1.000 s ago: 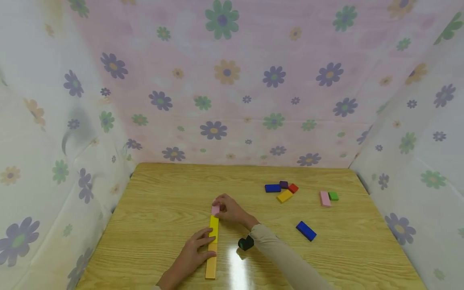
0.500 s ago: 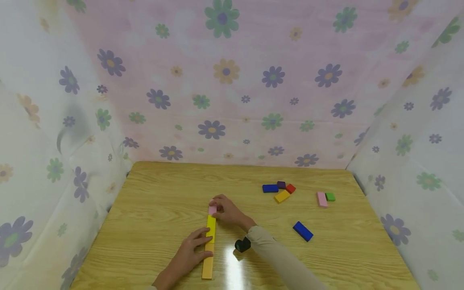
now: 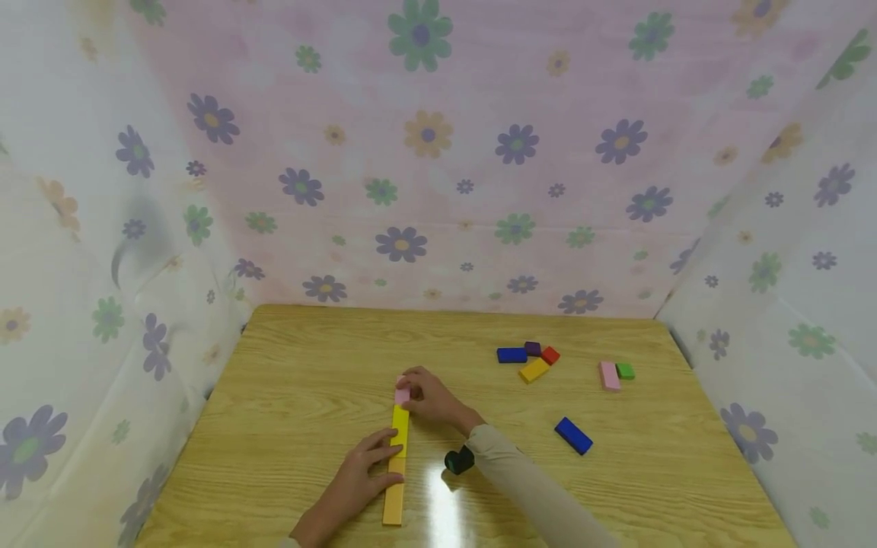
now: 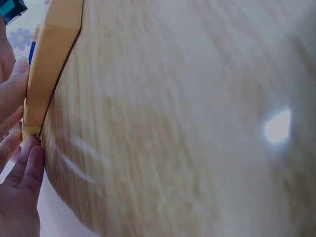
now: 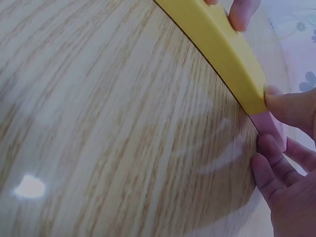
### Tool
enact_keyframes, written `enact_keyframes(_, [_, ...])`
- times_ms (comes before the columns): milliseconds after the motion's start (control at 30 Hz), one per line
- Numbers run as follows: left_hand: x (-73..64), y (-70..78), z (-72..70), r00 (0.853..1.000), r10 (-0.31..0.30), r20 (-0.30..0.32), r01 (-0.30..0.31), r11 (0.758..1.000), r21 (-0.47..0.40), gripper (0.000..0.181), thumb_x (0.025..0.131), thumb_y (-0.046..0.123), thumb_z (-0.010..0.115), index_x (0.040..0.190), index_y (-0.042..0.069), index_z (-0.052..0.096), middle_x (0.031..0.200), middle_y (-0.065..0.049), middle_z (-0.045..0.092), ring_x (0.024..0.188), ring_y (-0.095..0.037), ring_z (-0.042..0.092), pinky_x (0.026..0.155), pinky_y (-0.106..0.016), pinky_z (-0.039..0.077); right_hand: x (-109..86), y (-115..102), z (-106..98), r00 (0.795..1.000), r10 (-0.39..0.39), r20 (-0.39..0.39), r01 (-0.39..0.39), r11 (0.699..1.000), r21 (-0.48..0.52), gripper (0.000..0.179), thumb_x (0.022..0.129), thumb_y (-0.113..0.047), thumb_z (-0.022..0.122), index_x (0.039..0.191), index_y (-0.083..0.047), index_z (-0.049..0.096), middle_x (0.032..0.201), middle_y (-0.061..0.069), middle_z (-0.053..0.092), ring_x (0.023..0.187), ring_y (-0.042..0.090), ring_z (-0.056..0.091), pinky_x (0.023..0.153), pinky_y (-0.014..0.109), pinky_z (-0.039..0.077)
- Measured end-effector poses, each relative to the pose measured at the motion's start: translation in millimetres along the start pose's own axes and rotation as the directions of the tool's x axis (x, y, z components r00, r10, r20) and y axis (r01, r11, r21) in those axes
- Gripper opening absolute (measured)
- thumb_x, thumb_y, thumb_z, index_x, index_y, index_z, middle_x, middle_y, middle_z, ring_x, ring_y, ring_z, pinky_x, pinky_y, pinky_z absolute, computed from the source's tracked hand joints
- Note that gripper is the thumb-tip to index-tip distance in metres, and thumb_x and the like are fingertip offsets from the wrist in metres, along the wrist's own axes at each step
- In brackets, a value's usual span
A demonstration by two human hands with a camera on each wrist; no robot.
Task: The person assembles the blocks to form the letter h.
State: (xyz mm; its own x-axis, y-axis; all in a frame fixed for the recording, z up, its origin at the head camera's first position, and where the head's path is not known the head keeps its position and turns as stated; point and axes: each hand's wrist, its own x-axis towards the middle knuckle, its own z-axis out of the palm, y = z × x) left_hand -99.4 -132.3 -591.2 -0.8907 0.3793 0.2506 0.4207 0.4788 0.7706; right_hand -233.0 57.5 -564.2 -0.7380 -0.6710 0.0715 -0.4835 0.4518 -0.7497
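Note:
A straight row of flat blocks runs away from me on the wooden table: an orange block (image 3: 393, 504) nearest, a yellow block (image 3: 400, 421) beyond it and a small pink block (image 3: 402, 396) at the far end. My right hand (image 3: 432, 397) pinches the pink block; in the right wrist view its thumb (image 5: 291, 106) lies by the joint with the yellow block (image 5: 224, 52), fingers round the pink block's end. From the left side, my left hand (image 3: 356, 476) touches the row, fingertips on the yellow block and thumb on the orange one.
At the back right lie a blue block (image 3: 511, 355), a purple block (image 3: 533, 348), a red block (image 3: 550, 355) and an amber block (image 3: 534, 371). Further right are another pink block (image 3: 609, 376), a green block (image 3: 625, 371) and a second blue block (image 3: 573, 435). Flowered cloth (image 3: 438, 190) encloses the table.
The head view has shifted slightly, so the whole scene sits a little differently. Both hands keep the same places on the row of blocks.

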Motion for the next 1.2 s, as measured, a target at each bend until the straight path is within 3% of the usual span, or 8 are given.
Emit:
enact_keyframes(300, [2.4,7.4,-2.0,0.999,-0.015,0.034,0.014,1.0,0.025,0.043,0.081,0.025,0.074,0.115,0.001,0.067,0.136,-0.01,0.048,0.118,-0.03,0.053,0.092,-0.042,0.049,-2.4,0,-9,0.999,-0.043,-0.013,0.043,0.999,-0.022,0.032,0.087,-0.004,0.066,0.118,0.001,0.058,0.131,0.022,0.046,0.09,0.025,0.055,0.08,0.031,0.049])
enact_keyframes(433, [4.0,12.9,-4.5,0.998,-0.04,0.05,0.037,0.997,0.069,0.043,0.082,0.025,0.075,0.117,0.002,0.066,0.136,-0.011,0.048,0.116,-0.029,0.053,0.091,-0.042,0.049,-6.9,-2,-16,1.0,-0.007,0.006,0.007,1.0,-0.017,0.033,0.088,-0.007,0.064,0.12,-0.001,0.057,0.131,0.018,0.047,0.093,0.025,0.057,0.08,0.03,0.05])
enact_keyframes(567, [8.0,17.3,-8.1,0.998,-0.067,0.02,0.063,0.99,0.129,0.042,0.083,0.027,0.074,0.118,0.005,0.066,0.135,-0.012,0.049,0.117,-0.029,0.053,0.091,-0.042,0.049,-11.3,-4,-27,0.998,0.055,0.017,-0.055,0.998,0.006,0.032,0.09,-0.006,0.062,0.121,-0.002,0.056,0.129,0.013,0.047,0.09,0.022,0.058,0.076,0.028,0.051])
enact_keyframes(733, [14.1,16.0,-14.3,0.996,-0.082,0.021,0.077,0.981,0.178,0.045,0.083,0.031,0.074,0.121,0.009,0.065,0.135,-0.011,0.049,0.119,-0.029,0.051,0.093,-0.042,0.048,-17.5,-6,-44,0.997,0.071,-0.003,-0.071,0.997,0.008,0.033,0.091,-0.005,0.062,0.123,-0.001,0.054,0.127,0.012,0.047,0.091,0.024,0.057,0.074,0.03,0.052])
enact_keyframes(1033, [27.6,7.1,-26.1,0.988,-0.03,0.154,-0.004,0.976,0.218,0.061,0.083,0.04,0.072,0.132,0.01,0.056,0.147,-0.007,0.037,0.129,-0.027,0.041,0.099,-0.046,0.043,-33.6,-9,-78,0.995,0.079,-0.058,-0.081,0.996,-0.041,0.031,0.092,-0.009,0.062,0.122,-0.009,0.056,0.129,0.007,0.047,0.088,0.018,0.052,0.069,0.027,0.051])
enact_keyframes(1200, [29.5,7.6,-28.6,0.982,0.01,0.187,-0.053,0.973,0.226,0.064,0.08,0.042,0.075,0.131,0.009,0.056,0.147,-0.006,0.038,0.13,-0.028,0.04,0.099,-0.048,0.043,-44.8,-9,-95,0.994,0.06,-0.087,-0.068,0.994,-0.09,0.031,0.092,-0.012,0.063,0.122,-0.012,0.056,0.131,0.008,0.047,0.09,0.021,0.054,0.067,0.027,0.052])
